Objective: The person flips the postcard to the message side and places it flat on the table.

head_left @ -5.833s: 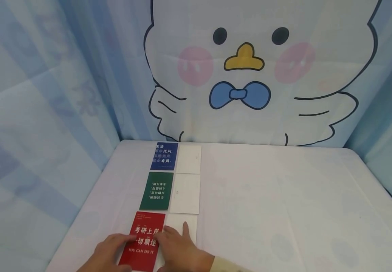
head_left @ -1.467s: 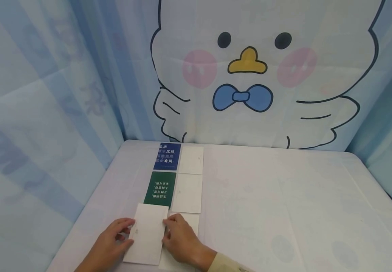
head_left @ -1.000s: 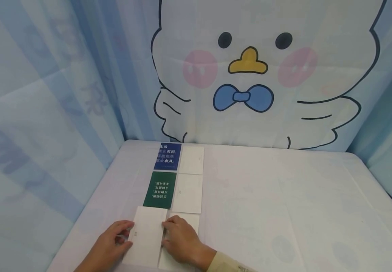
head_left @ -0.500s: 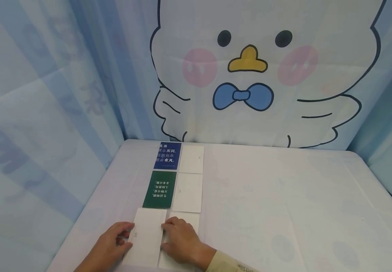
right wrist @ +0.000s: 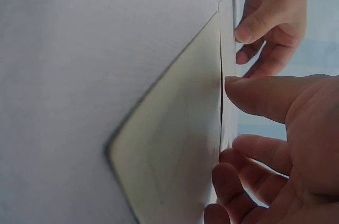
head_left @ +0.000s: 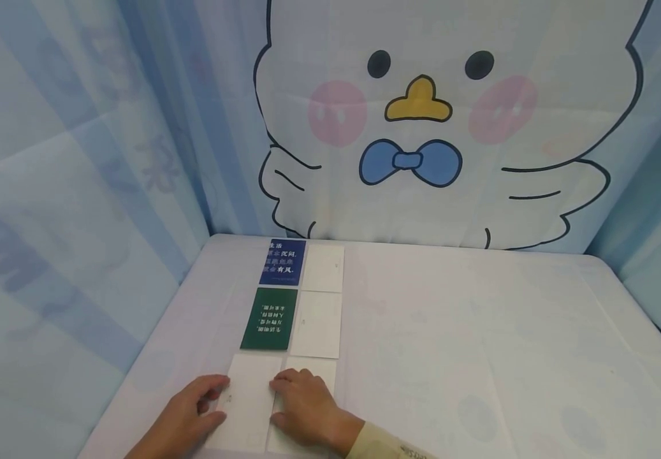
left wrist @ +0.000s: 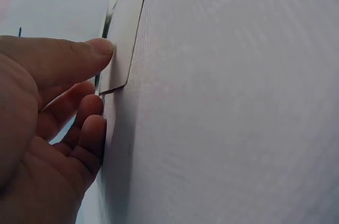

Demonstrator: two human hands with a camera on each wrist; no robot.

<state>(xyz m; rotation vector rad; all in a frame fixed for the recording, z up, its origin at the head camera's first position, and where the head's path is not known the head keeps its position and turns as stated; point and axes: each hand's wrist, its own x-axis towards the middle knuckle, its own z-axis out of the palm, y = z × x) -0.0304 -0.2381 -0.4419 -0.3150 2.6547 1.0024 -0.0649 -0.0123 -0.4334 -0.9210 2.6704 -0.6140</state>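
Note:
A white card (head_left: 248,401) lies blank side up at the near left. My left hand (head_left: 183,414) is at its left edge, the thumb touching the card's margin in the left wrist view, where the other fingers curl loosely beside it. From the other side, my right hand (head_left: 310,408) touches the right edge with thumb and fingertips, as the right wrist view also shows. Beneath that hand lies another white card (right wrist: 169,123), partly covered in the head view. Farther up the left column are a green card (head_left: 269,319) and a blue card (head_left: 282,262), both with white lettering.
Two more white cards, one in the middle (head_left: 317,325) and one at the back (head_left: 323,268), continue the right column. A pale cloth covers the table (head_left: 468,357). Behind it hangs a curtain (head_left: 410,210) printed with a cartoon bird.
The red card face seen earliest is gone; a white face is in its spot. Since then the white card has slid slightly toward me, opening a small gap below the green card.

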